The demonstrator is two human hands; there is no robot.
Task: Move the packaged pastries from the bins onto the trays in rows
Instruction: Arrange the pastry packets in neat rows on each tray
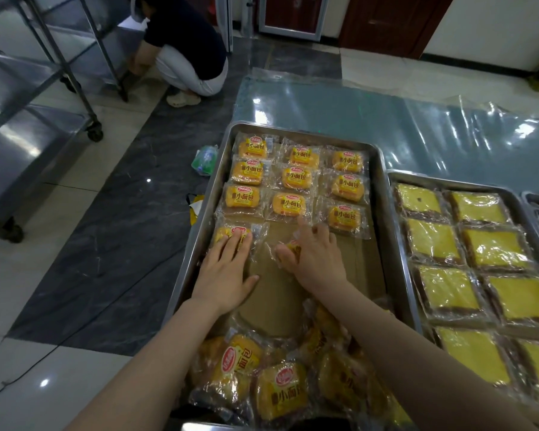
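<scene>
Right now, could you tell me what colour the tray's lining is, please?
Brown, like cardboard, seen best in the head view.

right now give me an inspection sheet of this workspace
surface: steel tray on clear plastic sheet over tiled floor
job's things: three full rows of packaged pastries; fourth row begun; loose pile at near end
clutter: green wrapper and yellow scrap left of tray
grips: left hand flat on a packet; right hand grips a packet
cables: thin black cable on floor
surroundings: second tray of yellow cakes, crouching person, steel carts
</scene>
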